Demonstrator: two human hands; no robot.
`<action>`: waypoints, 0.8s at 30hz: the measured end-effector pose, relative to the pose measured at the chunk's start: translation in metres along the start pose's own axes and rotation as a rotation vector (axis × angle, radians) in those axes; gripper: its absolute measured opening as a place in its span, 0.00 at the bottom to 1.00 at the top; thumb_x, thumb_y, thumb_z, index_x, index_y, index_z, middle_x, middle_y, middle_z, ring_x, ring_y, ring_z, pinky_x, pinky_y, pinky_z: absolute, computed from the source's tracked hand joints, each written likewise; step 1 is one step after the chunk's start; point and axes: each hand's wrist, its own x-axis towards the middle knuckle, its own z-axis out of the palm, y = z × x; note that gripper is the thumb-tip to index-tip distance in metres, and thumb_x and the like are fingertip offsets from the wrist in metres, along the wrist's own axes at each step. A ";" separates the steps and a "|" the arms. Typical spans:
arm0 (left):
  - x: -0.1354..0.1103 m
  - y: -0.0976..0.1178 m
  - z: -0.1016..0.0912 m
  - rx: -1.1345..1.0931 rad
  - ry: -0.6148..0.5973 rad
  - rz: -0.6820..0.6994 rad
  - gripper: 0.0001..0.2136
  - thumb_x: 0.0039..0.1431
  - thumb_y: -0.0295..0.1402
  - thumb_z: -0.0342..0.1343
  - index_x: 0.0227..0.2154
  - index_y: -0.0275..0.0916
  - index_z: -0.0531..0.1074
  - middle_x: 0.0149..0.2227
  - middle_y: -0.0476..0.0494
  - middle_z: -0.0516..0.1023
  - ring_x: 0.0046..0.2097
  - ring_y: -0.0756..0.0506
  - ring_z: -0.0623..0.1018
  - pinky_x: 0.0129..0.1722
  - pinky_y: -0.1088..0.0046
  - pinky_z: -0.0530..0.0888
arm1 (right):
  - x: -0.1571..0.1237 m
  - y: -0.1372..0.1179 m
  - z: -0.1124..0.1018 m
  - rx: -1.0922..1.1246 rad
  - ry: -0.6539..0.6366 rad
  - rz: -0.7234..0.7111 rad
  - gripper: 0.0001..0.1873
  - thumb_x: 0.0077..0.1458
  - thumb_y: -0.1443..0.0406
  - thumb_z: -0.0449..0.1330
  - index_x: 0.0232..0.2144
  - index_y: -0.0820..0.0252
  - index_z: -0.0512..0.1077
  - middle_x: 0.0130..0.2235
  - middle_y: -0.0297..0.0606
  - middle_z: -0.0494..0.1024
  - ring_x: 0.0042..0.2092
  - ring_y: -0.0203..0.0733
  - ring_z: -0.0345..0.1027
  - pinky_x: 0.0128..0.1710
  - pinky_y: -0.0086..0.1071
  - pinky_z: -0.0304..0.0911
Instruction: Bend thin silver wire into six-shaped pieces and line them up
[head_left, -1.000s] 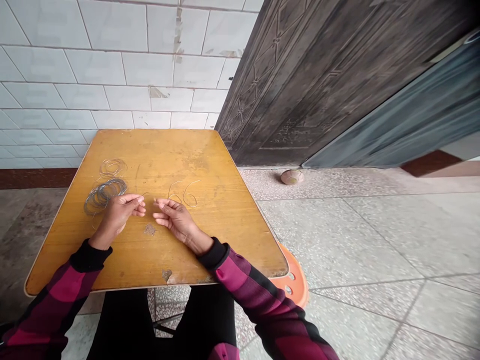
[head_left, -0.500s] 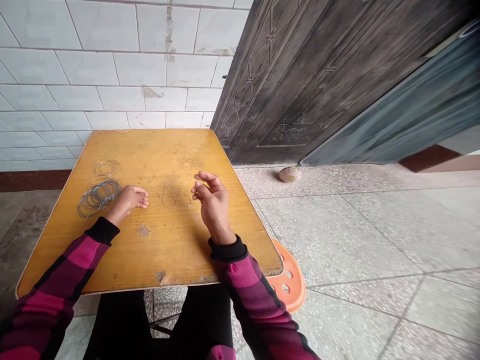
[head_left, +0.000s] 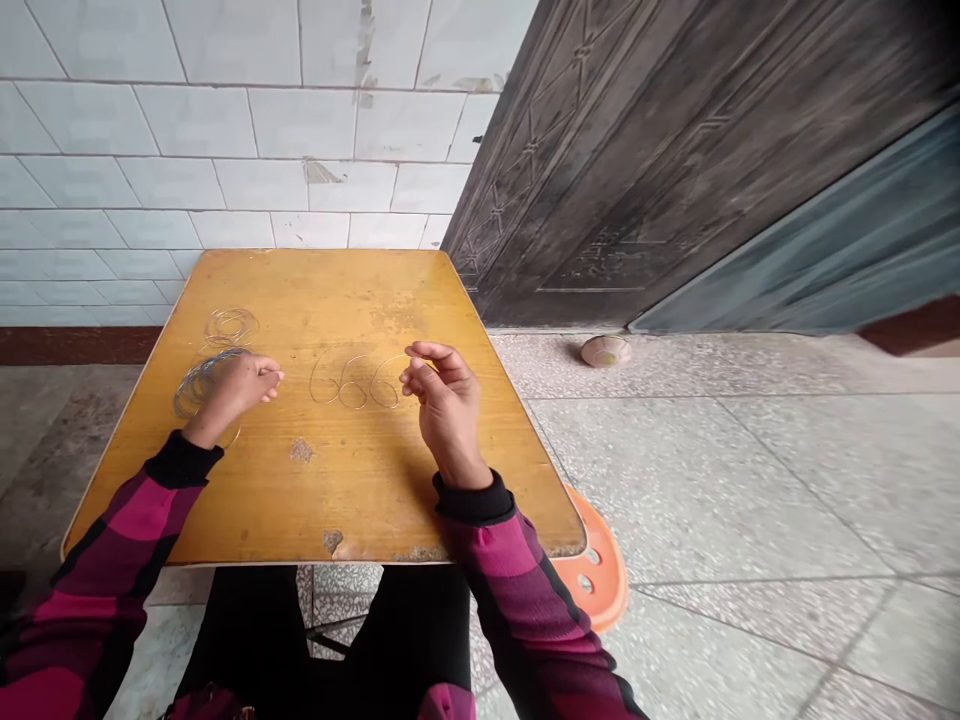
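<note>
A thin wire [head_left: 352, 408], bent into a row of loops like sixes, lies on the yellow table. At the wire's right end, my right hand [head_left: 450, 415] pinches it between thumb and forefinger, the other fingers curled loosely. My left hand [head_left: 234, 392] is a little left of the loops, its fingers drawn together with no wire visible in them. Behind and partly under that hand sits a coil of grey wire [head_left: 191, 385], some of it hidden. Farther back lies a smaller, lighter coil of thin wire [head_left: 231, 326].
The wooden table [head_left: 322, 290] has chipped patches near its front edge. White wall tiles [head_left: 210, 185] rise behind it, with a dark carved door [head_left: 600, 180] to the right. An orange stool [head_left: 604, 580] stands beside the table's front right corner. A roundish object [head_left: 606, 350] sits on the floor by the door.
My left hand has moved left, away from the loops and toward the grey coil. My right hand still pinches the wire's right end. The whole view has shifted slightly.
</note>
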 end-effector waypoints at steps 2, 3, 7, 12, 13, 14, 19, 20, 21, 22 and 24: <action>-0.011 -0.005 -0.028 0.193 0.069 0.114 0.07 0.47 0.37 0.59 0.26 0.41 0.77 0.23 0.47 0.78 0.25 0.46 0.75 0.27 0.72 0.68 | -0.002 -0.001 0.001 -0.012 -0.009 -0.016 0.08 0.53 0.62 0.63 0.37 0.53 0.72 0.43 0.35 0.75 0.29 0.31 0.67 0.28 0.29 0.64; -0.016 -0.008 -0.043 0.274 0.105 0.147 0.07 0.48 0.37 0.57 0.26 0.41 0.78 0.24 0.46 0.78 0.26 0.45 0.75 0.28 0.72 0.67 | -0.004 -0.001 0.003 -0.011 -0.018 -0.022 0.08 0.53 0.62 0.63 0.37 0.53 0.72 0.42 0.35 0.75 0.29 0.31 0.67 0.28 0.29 0.64; -0.039 -0.026 -0.080 0.479 0.091 0.201 0.08 0.49 0.36 0.55 0.26 0.41 0.78 0.32 0.43 0.81 0.32 0.43 0.76 0.32 0.71 0.66 | -0.013 -0.002 0.011 -0.008 -0.101 -0.046 0.07 0.53 0.61 0.65 0.35 0.54 0.73 0.36 0.34 0.75 0.27 0.31 0.66 0.26 0.29 0.63; -0.072 -0.038 -0.065 0.660 -0.053 0.197 0.10 0.55 0.37 0.53 0.25 0.41 0.76 0.31 0.44 0.79 0.34 0.43 0.76 0.34 0.70 0.65 | -0.022 0.005 0.021 -0.064 -0.232 0.003 0.07 0.53 0.60 0.65 0.33 0.55 0.74 0.32 0.33 0.74 0.26 0.32 0.65 0.24 0.29 0.63; -0.078 -0.039 -0.058 0.694 -0.068 0.200 0.11 0.56 0.38 0.52 0.25 0.41 0.75 0.31 0.44 0.78 0.34 0.43 0.75 0.33 0.71 0.65 | -0.024 0.008 0.022 -0.072 -0.259 0.023 0.07 0.53 0.60 0.65 0.34 0.55 0.74 0.31 0.32 0.73 0.26 0.32 0.65 0.24 0.29 0.63; -0.083 -0.038 -0.050 0.736 -0.076 0.205 0.11 0.57 0.38 0.52 0.24 0.40 0.74 0.31 0.44 0.77 0.33 0.44 0.75 0.32 0.71 0.64 | -0.024 0.011 0.022 -0.081 -0.286 0.041 0.07 0.53 0.61 0.65 0.34 0.55 0.74 0.29 0.31 0.72 0.26 0.32 0.65 0.24 0.29 0.63; -0.095 -0.038 -0.022 0.921 0.029 0.202 0.08 0.57 0.29 0.50 0.23 0.39 0.70 0.31 0.41 0.75 0.32 0.43 0.74 0.27 0.70 0.57 | -0.027 0.023 0.024 -0.151 -0.373 0.051 0.07 0.54 0.61 0.64 0.34 0.56 0.74 0.30 0.31 0.71 0.26 0.31 0.65 0.25 0.29 0.62; -0.096 -0.039 -0.021 0.938 0.052 0.201 0.09 0.56 0.27 0.50 0.23 0.39 0.70 0.30 0.41 0.75 0.32 0.44 0.74 0.27 0.69 0.57 | -0.027 0.025 0.024 -0.166 -0.381 0.045 0.07 0.54 0.61 0.64 0.34 0.56 0.74 0.31 0.32 0.71 0.26 0.32 0.65 0.25 0.29 0.62; -0.097 -0.040 -0.021 0.948 0.079 0.205 0.09 0.56 0.27 0.49 0.22 0.39 0.70 0.30 0.42 0.75 0.31 0.44 0.73 0.26 0.69 0.56 | -0.027 0.026 0.024 -0.179 -0.388 0.040 0.07 0.54 0.60 0.64 0.34 0.57 0.74 0.31 0.32 0.71 0.27 0.32 0.65 0.25 0.29 0.62; -0.098 -0.041 -0.022 0.950 0.108 0.216 0.08 0.56 0.27 0.49 0.22 0.39 0.69 0.30 0.42 0.74 0.30 0.44 0.73 0.26 0.69 0.57 | -0.027 0.027 0.023 -0.188 -0.393 0.037 0.07 0.54 0.60 0.64 0.34 0.57 0.74 0.31 0.32 0.72 0.27 0.32 0.65 0.25 0.29 0.62; -0.103 -0.045 -0.027 0.925 0.161 0.263 0.08 0.55 0.27 0.50 0.23 0.40 0.68 0.30 0.43 0.74 0.30 0.45 0.72 0.27 0.70 0.58 | -0.026 0.030 0.022 -0.196 -0.401 0.037 0.07 0.54 0.60 0.64 0.35 0.57 0.74 0.32 0.32 0.72 0.27 0.32 0.65 0.25 0.29 0.62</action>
